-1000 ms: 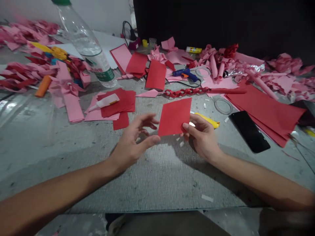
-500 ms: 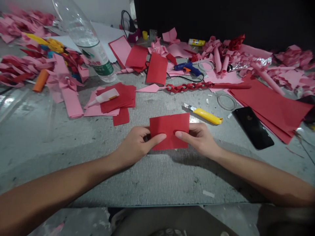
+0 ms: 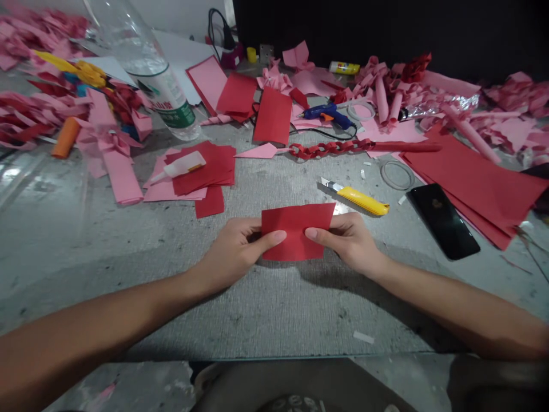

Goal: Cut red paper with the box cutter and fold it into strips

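Note:
Between both hands a rectangular piece of red paper (image 3: 294,220) is held up just above the table near its front. My left hand (image 3: 242,249) pinches its left edge, thumb on the near face and fingers hidden behind. On the right edge my right hand (image 3: 349,240) grips it the same way. Beyond the right hand lies a yellow utility knife (image 3: 362,200) with its blade out. Left of the paper is a stack of red and pink paper pieces (image 3: 218,169) with a white glue bottle (image 3: 184,165) on top.
A red paper chain (image 3: 330,150) and a blue glue gun (image 3: 328,116) lie farther back. A black phone (image 3: 444,222) rests beside large red sheets (image 3: 480,183) at right. A clear plastic bottle (image 3: 150,74) stands at back left, with pink paper scraps (image 3: 114,154) nearby.
The red paper has tilted a little, its top right corner now reaching farther right and its lower right corner drawn in. Both hands keep their hold. The whole view has shifted slightly.

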Available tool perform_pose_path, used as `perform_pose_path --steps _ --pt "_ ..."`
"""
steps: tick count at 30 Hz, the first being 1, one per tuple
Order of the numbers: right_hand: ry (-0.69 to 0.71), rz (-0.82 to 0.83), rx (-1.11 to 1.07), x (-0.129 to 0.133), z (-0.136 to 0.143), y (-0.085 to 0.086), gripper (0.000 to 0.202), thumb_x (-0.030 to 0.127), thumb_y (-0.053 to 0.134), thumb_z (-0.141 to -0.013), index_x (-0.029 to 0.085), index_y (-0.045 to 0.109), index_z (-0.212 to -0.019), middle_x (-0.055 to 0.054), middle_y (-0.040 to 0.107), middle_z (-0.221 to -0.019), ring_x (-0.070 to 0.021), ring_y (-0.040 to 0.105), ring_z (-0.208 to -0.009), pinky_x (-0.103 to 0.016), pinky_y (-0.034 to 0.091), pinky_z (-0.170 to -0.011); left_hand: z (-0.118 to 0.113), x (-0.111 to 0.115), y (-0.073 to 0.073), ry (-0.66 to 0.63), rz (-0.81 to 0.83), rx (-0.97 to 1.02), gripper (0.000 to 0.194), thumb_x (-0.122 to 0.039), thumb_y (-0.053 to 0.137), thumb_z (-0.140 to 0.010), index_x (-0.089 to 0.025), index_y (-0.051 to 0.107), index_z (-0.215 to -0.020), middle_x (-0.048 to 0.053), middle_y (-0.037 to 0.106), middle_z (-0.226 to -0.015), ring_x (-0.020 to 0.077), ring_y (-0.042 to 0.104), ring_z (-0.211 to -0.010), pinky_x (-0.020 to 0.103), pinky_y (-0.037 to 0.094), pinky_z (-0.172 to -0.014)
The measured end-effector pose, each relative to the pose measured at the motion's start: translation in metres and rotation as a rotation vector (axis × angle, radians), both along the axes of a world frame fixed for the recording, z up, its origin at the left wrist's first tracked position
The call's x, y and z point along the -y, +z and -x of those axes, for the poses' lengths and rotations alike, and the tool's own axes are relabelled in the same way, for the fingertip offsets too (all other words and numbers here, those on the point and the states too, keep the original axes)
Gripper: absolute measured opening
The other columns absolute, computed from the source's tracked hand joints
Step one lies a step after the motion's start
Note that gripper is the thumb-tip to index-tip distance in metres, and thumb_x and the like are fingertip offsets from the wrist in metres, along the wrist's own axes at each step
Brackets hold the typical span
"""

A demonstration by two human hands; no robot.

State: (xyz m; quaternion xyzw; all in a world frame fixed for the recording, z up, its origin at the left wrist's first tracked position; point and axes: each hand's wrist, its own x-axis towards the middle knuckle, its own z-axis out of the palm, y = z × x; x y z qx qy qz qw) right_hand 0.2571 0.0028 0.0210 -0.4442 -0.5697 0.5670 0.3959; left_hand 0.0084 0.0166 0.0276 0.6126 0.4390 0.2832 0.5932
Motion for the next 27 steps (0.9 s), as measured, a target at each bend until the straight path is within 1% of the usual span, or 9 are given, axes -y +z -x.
perform_pose_path --steps 4,6,11,12,16,20,23,26,27 --pt "-0.006 0.012 -0.003 -0.0005 0.0006 -0.0001 0.024 0.05 0.088 -0.09 0.026 0.091 -0.094 -0.004 0.087 -0.094 -0.0208 0.077 -0.08 -0.036 0.066 -0.076 -0.0003 0.0016 0.001 0.033 -0.058 -0.044 0.03 -0.055 0.074 -0.095 -0.028 0.086 -0.091 0.002 0.083 -0.088 0.0242 0.074 -0.08 0.036 0.058 -0.071" --pt "-0.007 0.021 -0.01 -0.0008 0.0005 -0.0011 0.024 0.05 0.088 -0.09 0.026 0.091 -0.094 -0.004 0.086 -0.093 -0.0212 0.077 -0.081 -0.036 0.066 -0.076 -0.0004 0.0027 0.0003 0.05 -0.079 -0.044 0.029 -0.055 0.074 -0.096 -0.029 0.087 -0.091 0.001 0.082 -0.086 0.0227 0.072 -0.077 0.035 0.057 -0.07" --pt "0.026 0.007 -0.017 -0.0018 -0.0005 -0.0023 0.024 0.05 0.087 -0.092 0.026 0.091 -0.095 -0.004 0.086 -0.092 -0.0227 0.079 -0.087 -0.036 0.067 -0.076 0.0 0.0028 -0.0018 0.04 -0.03 0.012 0.024 -0.05 0.076 -0.096 -0.03 0.087 -0.1 0.001 0.085 -0.099 0.0253 0.078 -0.092 0.036 0.059 -0.08" --pt "0.042 0.004 -0.022 -0.002 -0.0007 -0.0021 0.024 0.05 0.087 -0.092 0.026 0.09 -0.096 -0.004 0.085 -0.091 -0.0226 0.079 -0.087 -0.036 0.067 -0.077 0.0005 0.0024 -0.0019 0.031 -0.018 0.012 0.023 -0.049 0.076 -0.096 -0.03 0.087 -0.101 0.002 0.085 -0.1 0.0252 0.078 -0.092 0.036 0.059 -0.08" --pt "0.078 0.005 -0.035 -0.0026 -0.0007 -0.0011 0.024 0.05 0.086 -0.093 0.026 0.089 -0.096 -0.003 0.085 -0.091 -0.0217 0.079 -0.085 -0.036 0.067 -0.078 0.002 0.0008 -0.0017 0.006 -0.002 -0.039 0.024 -0.049 0.079 -0.093 -0.026 0.085 -0.09 0.002 0.083 -0.087 0.0218 0.073 -0.076 0.031 0.053 -0.064" --pt "0.106 -0.006 -0.011 -0.002 -0.0002 -0.0014 0.025 0.05 0.084 -0.094 0.026 0.089 -0.097 -0.003 0.085 -0.094 -0.022 0.079 -0.088 -0.036 0.066 -0.08 0.0016 0.0003 -0.0025 -0.016 -0.017 -0.045 0.028 -0.052 0.075 -0.096 -0.027 0.085 -0.096 0.002 0.083 -0.091 0.0227 0.074 -0.081 0.032 0.055 -0.069" --pt "0.125 -0.018 0.017 -0.0011 -0.0004 -0.0023 0.027 0.049 0.08 -0.098 0.023 0.088 -0.097 -0.003 0.085 -0.095 -0.0191 0.076 -0.082 -0.032 0.063 -0.075 0.0011 0.0007 -0.0032 -0.031 -0.044 -0.044 0.031 -0.054 0.073 -0.098 -0.026 0.085 -0.095 0.002 0.083 -0.091 0.0217 0.073 -0.081 0.031 0.054 -0.069" --pt "0.132 -0.05 0.047 -0.0007 -0.001 -0.0027 0.03 0.048 0.079 -0.099 0.02 0.085 -0.091 -0.003 0.083 -0.087 -0.0157 0.071 -0.073 -0.028 0.057 -0.066 0.0014 0.0012 -0.0034 -0.037 -0.05 -0.051 0.036 -0.056 0.072 -0.099 -0.023 0.083 -0.087 0.002 0.08 -0.086 0.019 0.069 -0.074 0.029 0.05 -0.064" --pt "0.138 -0.059 0.05 -0.0007 -0.0012 -0.0028 0.03 0.047 0.079 -0.099 0.019 0.085 -0.089 -0.002 0.082 -0.085 -0.015 0.07 -0.071 -0.027 0.056 -0.065 0.0016 0.0013 -0.0033 -0.037 -0.047 -0.051 0.036 -0.056 0.072 -0.099 -0.023 0.084 -0.088 0.002 0.081 -0.087 0.0189 0.07 -0.075 0.029 0.051 -0.065"
